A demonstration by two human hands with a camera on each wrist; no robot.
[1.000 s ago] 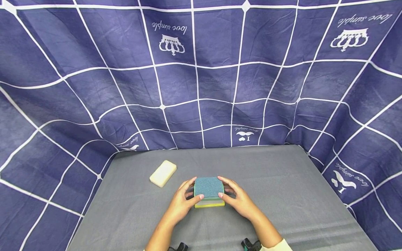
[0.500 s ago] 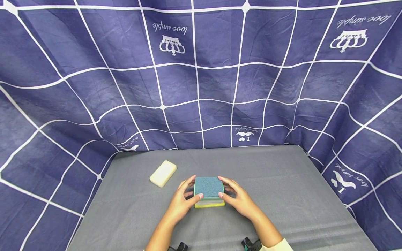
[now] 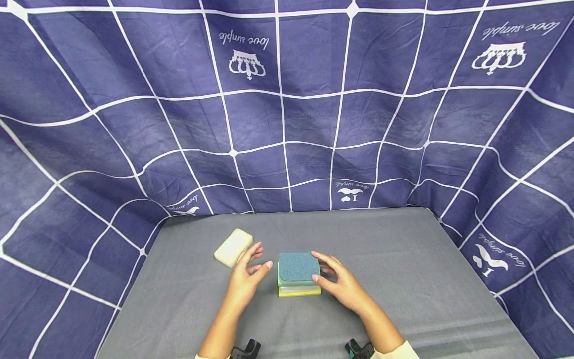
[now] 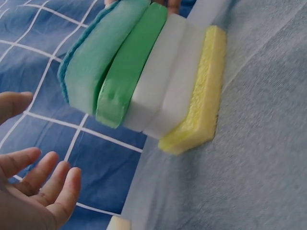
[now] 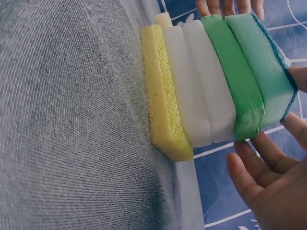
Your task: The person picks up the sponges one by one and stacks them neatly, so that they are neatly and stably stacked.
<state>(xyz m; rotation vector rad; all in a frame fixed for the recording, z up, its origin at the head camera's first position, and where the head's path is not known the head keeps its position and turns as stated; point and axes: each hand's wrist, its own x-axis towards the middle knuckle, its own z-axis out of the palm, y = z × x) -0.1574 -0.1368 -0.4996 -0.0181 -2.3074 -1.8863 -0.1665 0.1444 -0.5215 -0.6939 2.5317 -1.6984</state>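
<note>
A stack of sponges stands on the grey cloth. A scouring sponge [image 3: 299,267] with a dark teal top is uppermost, over a green sponge [image 4: 130,69], two white sponges [image 5: 206,72] and a yellow sponge [image 3: 299,294] at the bottom. At the stack's right side my right hand [image 3: 339,284] holds the scouring sponge, thumb at its near corner and index finger at its far corner; other fingertips reach the green one. My left hand [image 3: 243,280] is apart from the stack, fingers loosely spread, overlapping the corner of a cream sponge [image 3: 233,247] in the head view.
Grey cloth [image 3: 403,279] covers the table. A blue curtain [image 3: 309,119] with white grid lines rises behind the table and along both sides. Black wrist cameras [image 3: 246,349] sit on both wrists.
My left hand has let go of the stack's left side and moved left toward the cream sponge. The right hand and the stack stay in place.
</note>
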